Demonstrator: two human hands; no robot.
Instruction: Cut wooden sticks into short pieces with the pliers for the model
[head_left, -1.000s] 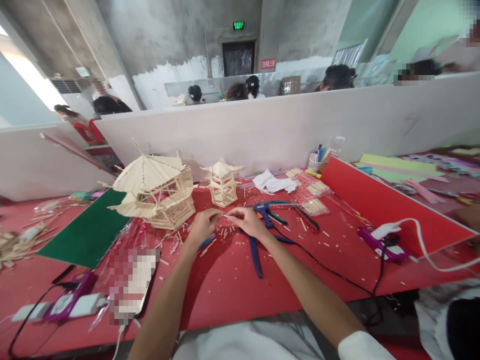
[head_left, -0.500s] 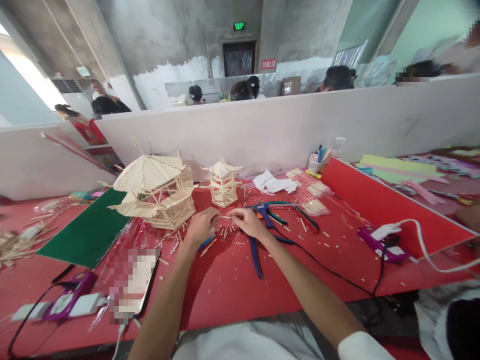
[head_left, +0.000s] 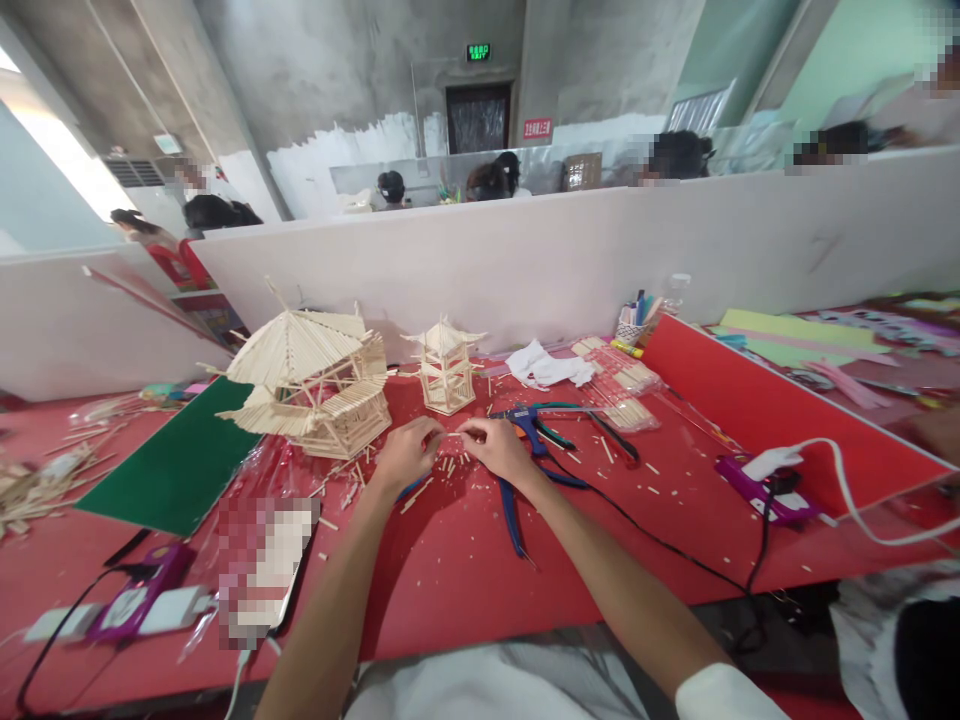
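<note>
A short, thin wooden stick (head_left: 452, 435) spans the gap between my two hands over the red table. My left hand (head_left: 411, 452) pinches its left end, with fingers curled. From the other side my right hand (head_left: 493, 443) closes thumb and fingers on the right end. Cut stick pieces (head_left: 450, 466) lie scattered beneath. Just beyond my hands stands a small stick-built pavilion (head_left: 447, 368). A larger pavilion model (head_left: 307, 385) of the same sticks is to the left. Beside my right hand lies a blue glue gun (head_left: 529, 428); a blue-handled tool (head_left: 511, 515) is partly hidden by my wrist.
A green board (head_left: 169, 465), a phone (head_left: 277, 565) and a purple power strip (head_left: 142, 595) lie left. Rightward are a white cloth (head_left: 547, 364), bagged sticks (head_left: 619, 385), a leaning red board (head_left: 780, 420) and another power strip (head_left: 765, 490). A white partition (head_left: 525, 265) stands behind.
My left hand has shifted slightly, its fingers a little nearer the right hand. Both hands still hold the stick at about the same place, and the models have not moved.
</note>
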